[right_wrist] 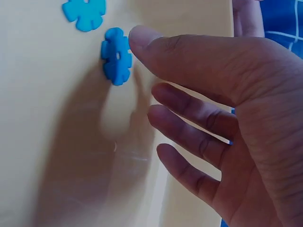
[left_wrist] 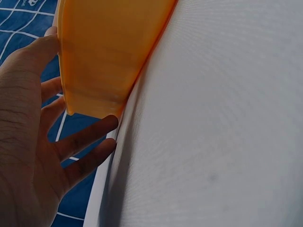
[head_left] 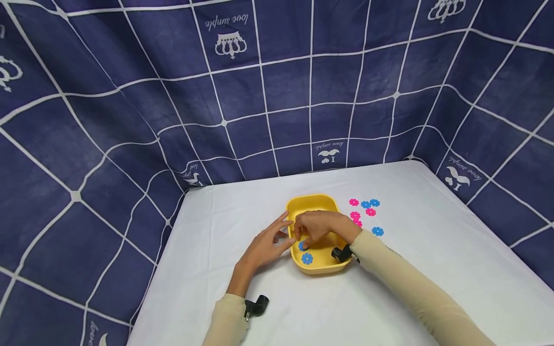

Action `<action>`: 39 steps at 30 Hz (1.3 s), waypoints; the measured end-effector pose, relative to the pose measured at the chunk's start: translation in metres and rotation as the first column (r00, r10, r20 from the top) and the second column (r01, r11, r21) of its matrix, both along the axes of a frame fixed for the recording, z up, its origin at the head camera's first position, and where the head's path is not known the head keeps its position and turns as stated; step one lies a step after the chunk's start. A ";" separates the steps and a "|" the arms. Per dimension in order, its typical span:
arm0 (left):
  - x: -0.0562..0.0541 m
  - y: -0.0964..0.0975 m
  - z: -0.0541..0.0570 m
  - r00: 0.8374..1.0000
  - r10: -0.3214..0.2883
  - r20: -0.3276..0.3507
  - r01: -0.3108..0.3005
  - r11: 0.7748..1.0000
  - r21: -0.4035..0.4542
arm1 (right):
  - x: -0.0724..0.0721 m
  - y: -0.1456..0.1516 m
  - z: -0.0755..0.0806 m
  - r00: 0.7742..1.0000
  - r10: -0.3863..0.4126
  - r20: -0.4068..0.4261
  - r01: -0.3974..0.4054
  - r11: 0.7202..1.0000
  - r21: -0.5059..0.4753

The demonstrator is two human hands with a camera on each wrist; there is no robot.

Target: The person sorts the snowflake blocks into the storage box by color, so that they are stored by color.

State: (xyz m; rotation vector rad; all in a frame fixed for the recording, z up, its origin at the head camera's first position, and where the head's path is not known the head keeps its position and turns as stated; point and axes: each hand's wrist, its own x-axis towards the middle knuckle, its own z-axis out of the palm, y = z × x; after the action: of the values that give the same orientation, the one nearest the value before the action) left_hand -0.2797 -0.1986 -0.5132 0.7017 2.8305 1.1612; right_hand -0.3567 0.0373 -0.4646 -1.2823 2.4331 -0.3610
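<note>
On the white table stands a yellow box (head_left: 322, 270). Inside it, near the left side, lies a blue snowflake disc (head_left: 307, 258). Another blue snowflake disc (right_wrist: 117, 56) is tilted just off the thumb tip of my right hand (head_left: 318, 225), which reaches down into the box. A gap separates thumb and disc in the right wrist view; the index finger is hidden there behind the thumb. My left hand (head_left: 265, 245) has its thumb at the box's left rim and its other fingers spread along the outer wall.
Right of the box lie several loose snowflake discs: pink discs (head_left: 355, 215) and blue discs (head_left: 378, 231). A dark blue checked cloth (head_left: 285, 86) hangs behind and at both sides of the table (head_left: 207, 269). Black cameras (head_left: 257, 305) are worn on both wrists.
</note>
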 end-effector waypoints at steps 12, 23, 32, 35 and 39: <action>0.003 0.000 0.000 1.000 -0.003 -0.007 0.003 1.000 -0.005 | 0.000 0.010 0.000 0.997 -0.056 0.062 0.066 0.983 -0.172; 0.004 0.000 0.000 1.000 0.000 0.008 0.000 1.000 -0.006 | 0.002 0.022 0.006 0.992 -0.117 0.045 0.125 0.946 -0.299; 0.004 0.001 0.002 1.000 -0.016 -0.001 0.016 1.000 0.009 | 0.003 0.026 0.006 0.984 -0.168 0.056 0.177 0.928 -0.328; 0.004 0.001 0.002 1.000 -0.012 0.003 0.012 1.000 0.003 | 0.003 0.027 0.004 0.983 -0.173 0.063 0.184 0.923 -0.338; 0.003 0.000 0.001 1.000 -0.022 -0.006 0.022 1.000 0.008 | 0.003 0.026 0.005 0.980 -0.182 0.078 0.198 0.917 -0.346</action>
State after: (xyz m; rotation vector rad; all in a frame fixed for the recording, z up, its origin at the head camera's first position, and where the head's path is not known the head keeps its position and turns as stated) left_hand -0.2765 -0.1990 -0.5125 0.7358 2.8174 1.1703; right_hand -0.3534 0.0637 -0.4594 -1.1531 2.5402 -0.9060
